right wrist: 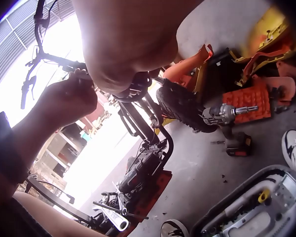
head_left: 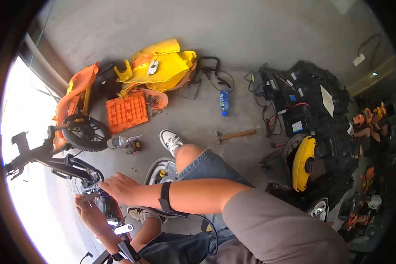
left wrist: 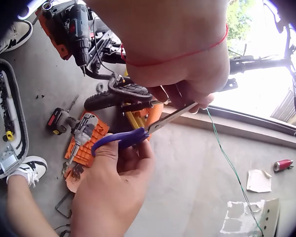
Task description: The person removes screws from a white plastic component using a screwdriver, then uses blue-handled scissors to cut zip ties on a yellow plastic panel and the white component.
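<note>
My right hand [head_left: 119,189] grips a pair of scissors [left wrist: 160,124] by its blue handles, with the metal blades pointing toward my left hand [head_left: 92,216]. The left fingers are curled at the blade tips and pinch them; in the left wrist view, these fingers partly hide the tips. Whether a thin wire lies between them too, I cannot tell. Both hands are held up beside a black bike frame [head_left: 53,163] with handlebars and loose cables. Below them, in the right wrist view, a power drill [right wrist: 143,173] and a silver wrench [right wrist: 116,218] lie together.
An impact wrench [head_left: 125,143] lies near the front wheel [head_left: 86,134]. Orange and yellow body panels [head_left: 163,68] lie by the wall. A hammer [head_left: 235,135], a water bottle [head_left: 224,102] and stacked black batteries [head_left: 294,101] are on the floor to the right. A grey-rimmed frame part [right wrist: 237,202] sits between the feet.
</note>
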The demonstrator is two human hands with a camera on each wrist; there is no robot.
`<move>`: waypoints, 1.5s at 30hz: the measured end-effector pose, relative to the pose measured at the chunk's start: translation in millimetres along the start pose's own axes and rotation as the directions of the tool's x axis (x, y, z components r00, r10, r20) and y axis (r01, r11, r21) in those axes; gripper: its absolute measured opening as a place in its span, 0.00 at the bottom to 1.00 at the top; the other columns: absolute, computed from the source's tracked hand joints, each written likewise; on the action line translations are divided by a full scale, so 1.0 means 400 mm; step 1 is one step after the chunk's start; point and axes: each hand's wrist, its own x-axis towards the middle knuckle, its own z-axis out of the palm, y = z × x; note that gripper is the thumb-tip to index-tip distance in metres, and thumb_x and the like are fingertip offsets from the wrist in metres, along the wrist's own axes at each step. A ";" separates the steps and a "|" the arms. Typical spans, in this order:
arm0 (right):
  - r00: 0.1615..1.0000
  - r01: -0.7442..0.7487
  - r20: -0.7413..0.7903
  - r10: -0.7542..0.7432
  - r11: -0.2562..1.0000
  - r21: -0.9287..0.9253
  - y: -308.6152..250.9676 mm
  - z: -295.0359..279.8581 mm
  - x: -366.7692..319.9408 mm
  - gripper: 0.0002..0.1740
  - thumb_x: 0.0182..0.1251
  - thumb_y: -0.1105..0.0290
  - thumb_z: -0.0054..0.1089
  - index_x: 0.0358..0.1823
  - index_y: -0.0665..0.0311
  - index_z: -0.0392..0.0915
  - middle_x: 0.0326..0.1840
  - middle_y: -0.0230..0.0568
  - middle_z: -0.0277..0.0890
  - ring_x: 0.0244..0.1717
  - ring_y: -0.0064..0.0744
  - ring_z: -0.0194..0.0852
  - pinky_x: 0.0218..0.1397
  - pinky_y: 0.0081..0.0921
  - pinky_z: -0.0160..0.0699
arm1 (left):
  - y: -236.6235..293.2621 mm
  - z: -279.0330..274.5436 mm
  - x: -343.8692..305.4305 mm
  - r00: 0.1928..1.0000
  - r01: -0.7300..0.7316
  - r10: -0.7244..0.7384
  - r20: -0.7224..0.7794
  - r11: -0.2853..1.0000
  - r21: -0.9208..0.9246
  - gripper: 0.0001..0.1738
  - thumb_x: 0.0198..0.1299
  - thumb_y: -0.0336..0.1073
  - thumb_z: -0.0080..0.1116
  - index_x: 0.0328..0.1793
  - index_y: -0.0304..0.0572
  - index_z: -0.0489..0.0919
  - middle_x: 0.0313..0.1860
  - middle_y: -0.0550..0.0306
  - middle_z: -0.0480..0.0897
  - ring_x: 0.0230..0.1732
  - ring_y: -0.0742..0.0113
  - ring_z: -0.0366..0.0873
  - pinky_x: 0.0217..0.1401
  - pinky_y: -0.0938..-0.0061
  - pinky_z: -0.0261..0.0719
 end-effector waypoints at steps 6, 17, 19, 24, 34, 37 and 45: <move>0.996 -0.059 -0.064 0.061 0.998 0.030 -0.030 -0.208 -0.075 0.16 0.56 0.72 0.65 0.46 0.62 0.75 0.41 0.43 0.80 0.47 0.44 0.80 0.54 0.39 0.72 | 0.021 0.113 -0.057 0.937 -0.321 0.161 0.311 0.751 0.577 0.31 0.80 0.52 0.39 0.77 0.37 0.59 0.72 0.49 0.65 0.76 0.59 0.60 0.82 0.60 0.53; 0.772 -0.586 -0.125 0.623 0.774 0.238 -0.048 -0.802 -0.805 0.34 0.60 0.60 0.76 0.62 0.68 0.70 0.54 0.48 0.81 0.50 0.30 0.82 0.52 0.29 0.81 | -0.031 0.355 -0.331 0.644 -0.115 -0.055 0.763 0.979 0.168 0.39 0.73 0.60 0.52 0.77 0.37 0.66 0.65 0.49 0.78 0.68 0.62 0.72 0.68 0.62 0.67; 0.601 -0.791 -0.221 0.768 0.611 -0.031 0.045 -0.865 -1.060 0.37 0.54 0.50 0.76 0.59 0.66 0.75 0.50 0.52 0.84 0.48 0.45 0.85 0.52 0.37 0.82 | -0.088 0.298 -0.280 0.778 -0.178 -0.179 0.602 0.856 0.485 0.29 0.73 0.53 0.56 0.70 0.41 0.75 0.56 0.55 0.83 0.57 0.66 0.79 0.58 0.68 0.74; 0.115 -0.989 -0.273 0.955 0.085 -0.119 0.005 -0.969 -1.503 0.35 0.53 0.46 0.67 0.52 0.70 0.80 0.47 0.59 0.83 0.49 0.53 0.84 0.53 0.39 0.80 | -0.247 0.046 -0.123 0.879 -0.206 -0.196 0.434 0.665 0.718 0.19 0.73 0.44 0.55 0.53 0.32 0.82 0.38 0.58 0.85 0.39 0.70 0.81 0.40 0.73 0.77; -0.185 -0.967 -0.294 0.938 -0.227 -0.116 -0.028 -0.931 -1.457 0.38 0.61 0.41 0.59 0.59 0.70 0.79 0.59 0.60 0.80 0.60 0.55 0.80 0.63 0.41 0.77 | -0.284 0.031 -0.179 0.870 -0.403 -0.133 0.475 0.364 0.840 0.12 0.72 0.35 0.47 0.49 0.34 0.78 0.24 0.50 0.80 0.21 0.62 0.77 0.26 0.67 0.75; -0.255 -0.964 -0.348 0.902 -0.267 0.014 0.048 -0.902 -1.478 0.36 0.63 0.44 0.59 0.58 0.72 0.79 0.58 0.62 0.80 0.60 0.57 0.80 0.62 0.42 0.77 | -0.337 -0.033 -0.173 0.809 -0.426 -0.209 0.549 0.435 0.793 0.19 0.66 0.29 0.47 0.63 0.39 0.75 0.29 0.51 0.82 0.21 0.65 0.79 0.26 0.72 0.79; -0.111 -0.994 -0.276 0.955 -0.109 0.024 0.129 -0.869 -1.565 0.32 0.67 0.51 0.57 0.54 0.77 0.79 0.53 0.68 0.80 0.56 0.61 0.80 0.58 0.44 0.77 | -0.330 -0.049 -0.190 0.624 -0.188 -0.705 0.336 0.282 0.941 0.22 0.66 0.34 0.52 0.64 0.33 0.74 0.36 0.45 0.87 0.27 0.61 0.86 0.22 0.72 0.78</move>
